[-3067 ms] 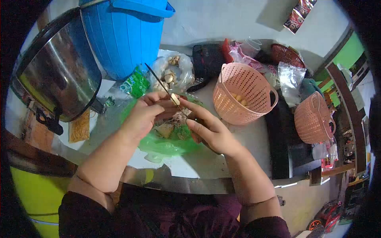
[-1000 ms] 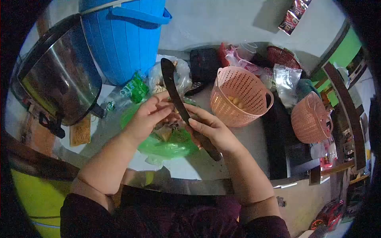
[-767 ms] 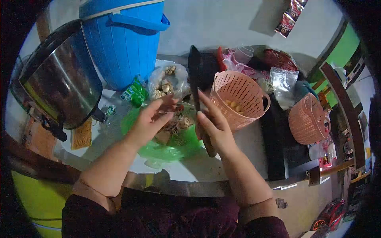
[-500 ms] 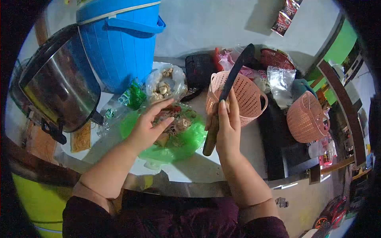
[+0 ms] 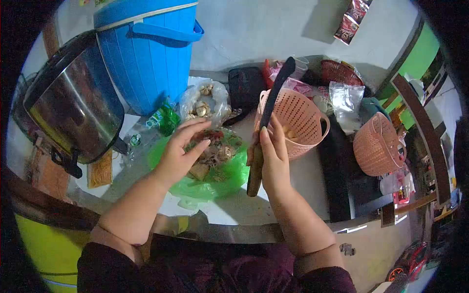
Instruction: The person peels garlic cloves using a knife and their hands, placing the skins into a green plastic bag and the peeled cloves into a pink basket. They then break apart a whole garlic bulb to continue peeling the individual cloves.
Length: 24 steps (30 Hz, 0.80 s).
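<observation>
My right hand [image 5: 274, 158] is closed around a knife [image 5: 277, 90] with a dark curved blade pointing up and a brown wooden handle hanging below. My left hand [image 5: 181, 154] has its fingers apart over the left side of a green plastic bag [image 5: 210, 187]. On that bag lies a pile of mixed scraps and peelings [image 5: 215, 155]. Just behind and right of the knife stands a pink perforated basket [image 5: 298, 115], with some pale pieces at its bottom. A clear bag of garlic bulbs [image 5: 204, 101] sits behind the green bag.
A tall blue bucket [image 5: 146, 61] and a dark glossy appliance [image 5: 75, 100] stand at the left. A second pink basket [image 5: 376, 146] is at the right, near a clear plastic bag [image 5: 346, 102]. A packet of noodles [image 5: 101, 171] lies at the left.
The knife and my right hand have moved slightly left and down, showing more of the pink basket's inside. My left hand has shifted slightly, still with its fingers apart.
</observation>
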Tool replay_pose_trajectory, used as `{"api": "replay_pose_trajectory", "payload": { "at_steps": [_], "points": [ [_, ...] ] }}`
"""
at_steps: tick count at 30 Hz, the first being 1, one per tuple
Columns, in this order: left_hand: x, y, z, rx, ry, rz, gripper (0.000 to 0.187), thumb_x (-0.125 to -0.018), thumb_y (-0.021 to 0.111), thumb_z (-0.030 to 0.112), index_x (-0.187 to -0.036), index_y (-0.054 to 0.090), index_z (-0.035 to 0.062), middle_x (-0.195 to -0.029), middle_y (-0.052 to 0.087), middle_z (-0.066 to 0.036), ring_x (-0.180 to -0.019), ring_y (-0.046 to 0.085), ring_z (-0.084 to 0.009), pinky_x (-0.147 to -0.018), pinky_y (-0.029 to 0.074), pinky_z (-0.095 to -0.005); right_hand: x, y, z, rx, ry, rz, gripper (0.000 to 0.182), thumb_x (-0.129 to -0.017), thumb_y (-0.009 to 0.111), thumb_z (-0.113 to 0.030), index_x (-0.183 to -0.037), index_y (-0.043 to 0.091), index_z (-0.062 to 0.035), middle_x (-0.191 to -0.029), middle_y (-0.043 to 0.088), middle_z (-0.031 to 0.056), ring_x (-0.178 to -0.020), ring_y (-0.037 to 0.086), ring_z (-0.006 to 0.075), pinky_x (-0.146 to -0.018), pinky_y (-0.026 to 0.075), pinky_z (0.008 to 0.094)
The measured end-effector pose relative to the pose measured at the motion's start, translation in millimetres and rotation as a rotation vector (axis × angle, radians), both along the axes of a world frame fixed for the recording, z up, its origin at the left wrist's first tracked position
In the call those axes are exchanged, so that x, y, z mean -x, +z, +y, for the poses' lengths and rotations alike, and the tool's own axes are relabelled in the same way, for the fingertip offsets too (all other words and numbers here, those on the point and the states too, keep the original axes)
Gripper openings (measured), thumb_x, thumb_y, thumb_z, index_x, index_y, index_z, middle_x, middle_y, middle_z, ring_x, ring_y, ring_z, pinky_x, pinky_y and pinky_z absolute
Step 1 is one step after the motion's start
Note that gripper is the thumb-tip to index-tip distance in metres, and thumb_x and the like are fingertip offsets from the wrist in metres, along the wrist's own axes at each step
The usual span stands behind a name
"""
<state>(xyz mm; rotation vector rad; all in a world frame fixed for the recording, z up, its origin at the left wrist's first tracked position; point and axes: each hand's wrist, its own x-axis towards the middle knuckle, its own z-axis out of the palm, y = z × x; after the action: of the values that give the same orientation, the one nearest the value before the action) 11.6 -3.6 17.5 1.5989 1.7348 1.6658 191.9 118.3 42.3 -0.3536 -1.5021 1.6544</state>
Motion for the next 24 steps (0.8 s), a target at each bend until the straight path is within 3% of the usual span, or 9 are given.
{"api": "replay_pose_trajectory", "payload": {
  "at_steps": [2,5,6,8,9,12,16,19,24],
  "points": [
    [-3,11,-2,0.009,0.017,-0.095,0.029,-0.087,0.062,0.003,-0.116,0.063,0.0065,-0.129,0.052,-0.008,-0.119,0.049,-0.0179,-0.097,0.038,-0.0307,0,-2,1,0.016,0.030,-0.094,0.046,-0.101,0.042,-0.016,-0.144,0.031,-0.0079,-0.089,0.050,0.0054,-0.059,0.051,0.0115,-0.049,0.044,0.0244],
    [15,0,1,-0.046,0.059,0.105,0.011,-0.086,0.064,0.002,-0.096,0.067,0.0004,-0.119,0.058,-0.011,-0.112,0.055,-0.0229,-0.096,0.043,-0.0316,2,-25,17,-0.135,0.025,-0.258,0.044,-0.099,0.049,-0.015,-0.141,0.038,-0.0063,-0.089,0.055,0.0040,-0.063,0.051,0.0071,-0.054,0.043,0.0213],
    [13,4,1,-0.063,0.079,0.029,0.004,-0.085,0.066,0.002,-0.082,0.066,-0.0009,-0.114,0.060,-0.012,-0.111,0.056,-0.0222,-0.093,0.044,-0.0312,-1,-11,7,-0.113,0.053,-0.295,0.045,-0.099,0.050,-0.016,-0.141,0.039,-0.0056,-0.092,0.057,0.0049,-0.067,0.054,0.0086,-0.057,0.045,0.0225],
    [16,13,-5,0.015,0.053,-0.029,0.005,-0.084,0.067,0.003,-0.082,0.066,-0.0007,-0.114,0.060,-0.012,-0.110,0.056,-0.0225,-0.092,0.044,-0.0326,-1,-2,-1,-0.073,0.083,-0.405,0.050,-0.096,0.055,-0.019,-0.141,0.038,-0.0054,-0.098,0.062,0.0118,-0.082,0.061,0.0190,-0.071,0.049,0.0313],
    [19,16,-7,0.054,0.040,-0.058,0.005,-0.083,0.068,0.003,-0.082,0.065,-0.0006,-0.114,0.060,-0.012,-0.109,0.056,-0.0226,-0.092,0.044,-0.0333,0,-6,1,-0.211,0.037,-0.426,0.051,-0.095,0.057,-0.020,-0.141,0.038,-0.0059,-0.099,0.062,0.0145,-0.085,0.062,0.0224,-0.074,0.049,0.0335],
    [20,17,-7,0.129,0.164,0.184,0.011,-0.080,0.072,0.008,-0.087,0.066,0.0025,-0.123,0.055,-0.011,-0.115,0.052,-0.0266,-0.093,0.043,-0.0376,2,-17,7,-0.615,-0.075,-0.538,0.062,-0.091,0.061,-0.023,-0.144,0.033,-0.0084,-0.101,0.060,0.0236,-0.093,0.061,0.0358,-0.080,0.049,0.0412],
    [24,11,-8,0.276,0.145,0.459,0.029,-0.076,0.075,0.011,-0.104,0.066,0.0068,-0.131,0.049,-0.011,-0.124,0.044,-0.0312,-0.101,0.038,-0.0415,0,-15,5,-0.786,-0.081,-0.787,0.067,-0.089,0.059,-0.019,-0.146,0.025,-0.0117,-0.116,0.054,0.0273,-0.104,0.056,0.0439,-0.089,0.046,0.0466],
    [21,3,-8,0.327,0.088,0.626,0.040,-0.074,0.075,0.011,-0.113,0.064,0.0089,-0.132,0.048,-0.013,-0.129,0.039,-0.0321,-0.108,0.032,-0.0432,0,-24,7,-0.939,-0.104,-0.835,0.066,-0.088,0.059,-0.016,-0.146,0.027,-0.0126,-0.123,0.047,0.0295,-0.105,0.055,0.0447,-0.090,0.045,0.0486],
    [15,-8,-7,0.373,0.039,0.570,0.040,-0.074,0.073,0.011,-0.113,0.065,0.0085,-0.129,0.051,-0.012,-0.127,0.042,-0.0311,-0.107,0.034,-0.0420,0,-30,9,-0.898,-0.067,-0.933,0.063,-0.088,0.057,-0.013,-0.145,0.030,-0.0132,-0.125,0.045,0.0285,-0.110,0.052,0.0442,-0.090,0.045,0.0490]
  ]
}}
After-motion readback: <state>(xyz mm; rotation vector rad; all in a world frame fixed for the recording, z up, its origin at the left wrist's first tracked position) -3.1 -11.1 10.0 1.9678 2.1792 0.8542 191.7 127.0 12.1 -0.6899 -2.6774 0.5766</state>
